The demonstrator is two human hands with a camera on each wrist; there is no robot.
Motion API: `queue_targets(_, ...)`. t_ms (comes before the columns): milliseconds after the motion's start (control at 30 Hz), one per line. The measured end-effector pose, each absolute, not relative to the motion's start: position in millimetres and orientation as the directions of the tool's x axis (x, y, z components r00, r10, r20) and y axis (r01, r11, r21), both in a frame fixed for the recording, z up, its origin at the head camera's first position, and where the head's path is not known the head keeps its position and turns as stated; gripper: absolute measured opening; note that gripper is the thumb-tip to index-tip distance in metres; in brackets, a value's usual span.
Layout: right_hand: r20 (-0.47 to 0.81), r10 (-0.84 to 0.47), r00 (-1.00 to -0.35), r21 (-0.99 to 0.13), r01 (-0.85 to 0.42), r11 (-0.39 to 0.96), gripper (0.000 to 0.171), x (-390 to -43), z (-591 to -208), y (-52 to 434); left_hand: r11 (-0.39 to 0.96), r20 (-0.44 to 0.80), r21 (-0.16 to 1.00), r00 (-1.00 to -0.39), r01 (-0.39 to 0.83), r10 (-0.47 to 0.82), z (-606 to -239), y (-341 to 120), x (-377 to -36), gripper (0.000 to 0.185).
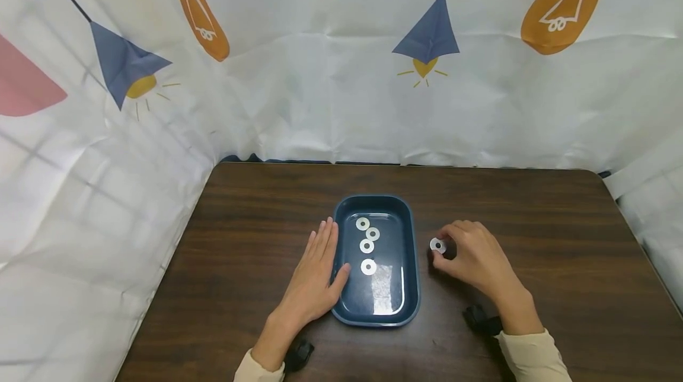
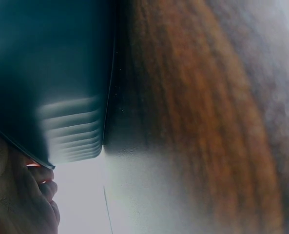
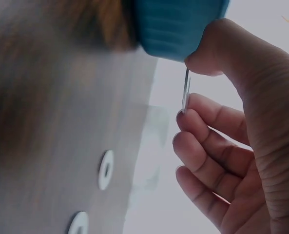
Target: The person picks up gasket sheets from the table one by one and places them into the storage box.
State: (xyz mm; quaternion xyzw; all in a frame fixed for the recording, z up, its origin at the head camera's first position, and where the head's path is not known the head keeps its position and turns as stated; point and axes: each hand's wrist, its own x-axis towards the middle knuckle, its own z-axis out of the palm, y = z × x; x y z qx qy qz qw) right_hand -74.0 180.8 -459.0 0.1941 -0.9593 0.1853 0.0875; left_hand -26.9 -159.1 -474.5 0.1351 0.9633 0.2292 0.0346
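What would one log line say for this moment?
right hand: pinches washer | left hand: rests against tray | tray: four washers

Your left wrist view is blurred throughout: the tray (image 2: pixel 47 73) fills its upper left as a dark smear, cut by the top and left edges, and only a sliver of your left hand (image 2: pixel 17 200) shows at the bottom corner. In the right wrist view, two washers on the tabletop (image 3: pixel 47 97) are soft, the lower washer (image 3: pixel 78 224) cut by the bottom edge.
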Motion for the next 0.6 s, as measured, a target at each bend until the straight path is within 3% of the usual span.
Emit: queue_targets(600, 0.296, -0.434, -0.851, -0.372, -0.521, 0.768, 0.018, -84.9, -434.8, 166.8, 0.862, 0.000, 0.440, -0.960, 0.251, 0.279, -475.6, -160.2, -26.4, 0.086)
